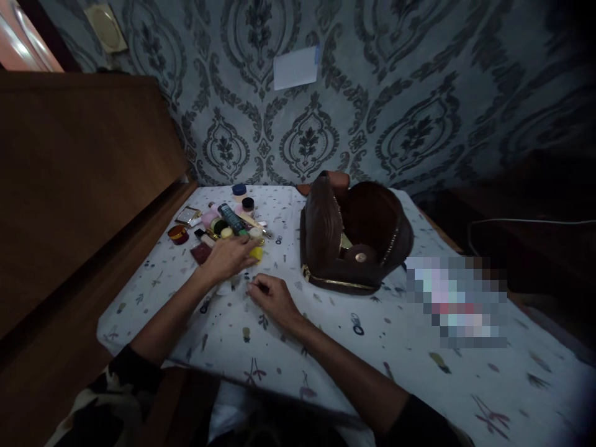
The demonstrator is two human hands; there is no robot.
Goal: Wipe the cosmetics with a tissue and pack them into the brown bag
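My left hand (229,256) reaches over the near side of a heap of cosmetics, its fingers stretched out close to a yellow item (256,253). Whether it touches that item I cannot tell. A dark red packet (201,252) lies by its wrist, and a dark green tube (231,218) rests just beyond the fingers. My right hand (275,299) is low over the cloth nearer me, fingers curled in; what they may hold is hidden. To its right stands a brown handbag (326,248), unzipped and gaping wide, with a pale item (345,241) inside.
A patterned white cloth (279,354) covers the table. Several jars, including a blue-lidded one (239,191), a red-and-gold round item (177,234) and a compact (188,216) surround the heap. A blurred-out object (456,301) lies right. A wooden panel (84,155) borders the left side.
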